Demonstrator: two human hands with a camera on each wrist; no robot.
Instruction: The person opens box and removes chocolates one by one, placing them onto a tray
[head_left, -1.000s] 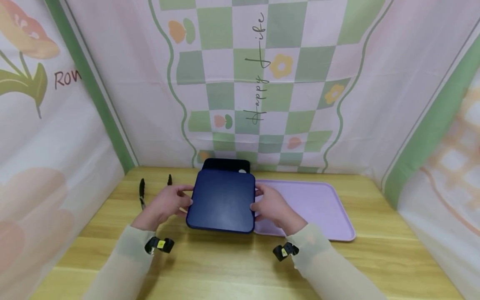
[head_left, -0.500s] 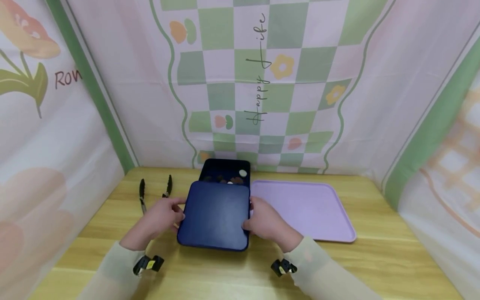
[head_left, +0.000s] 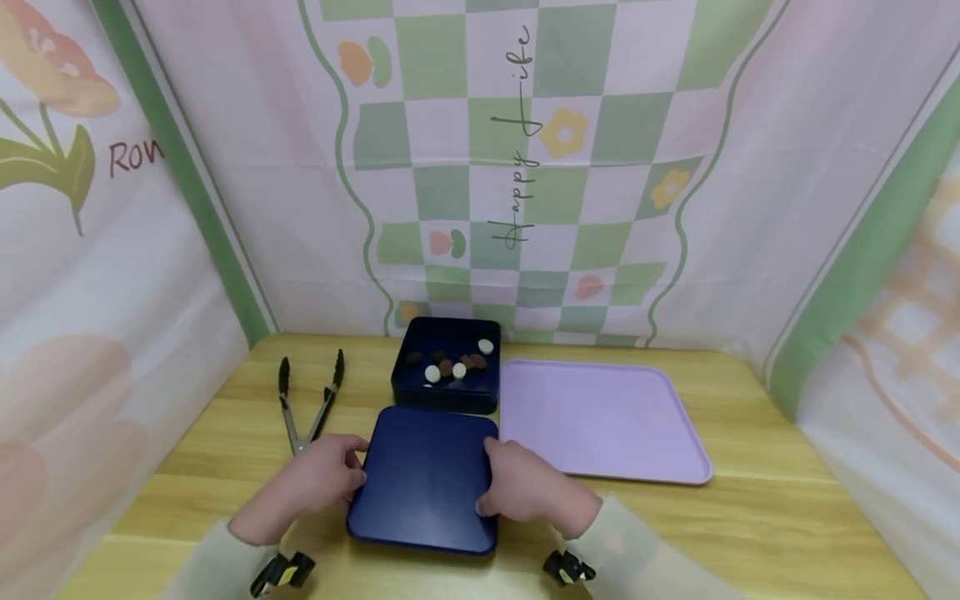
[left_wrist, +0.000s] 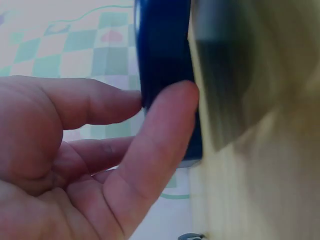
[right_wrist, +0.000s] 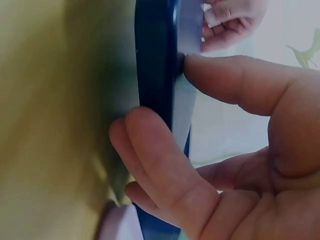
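A dark blue square box lid (head_left: 423, 479) is held level, close over the table, in front of a matching open box (head_left: 444, 402). On its left edge, my left hand (head_left: 322, 473) pinches it between thumb and fingers. My right hand (head_left: 528, 487) grips the opposite edge, thumb on top. The left wrist view has the lid's side wall (left_wrist: 167, 55) between thumb and fingers. In the right wrist view, the fingers lie under the lid rim (right_wrist: 156, 65). Inside the box are several small round pieces, some white (head_left: 432, 374) and some brown (head_left: 446, 367).
Metal tongs (head_left: 299, 444) with black tips lie spread on the wooden table (head_left: 765, 517), left of the box. A flat lilac tray (head_left: 600, 425) lies right of the box. Printed fabric (head_left: 600, 192) hangs behind and at both sides.
Both hands have drawn the lid off the box toward the body and lowered it. The box's contents and the whole tongs have come into view.
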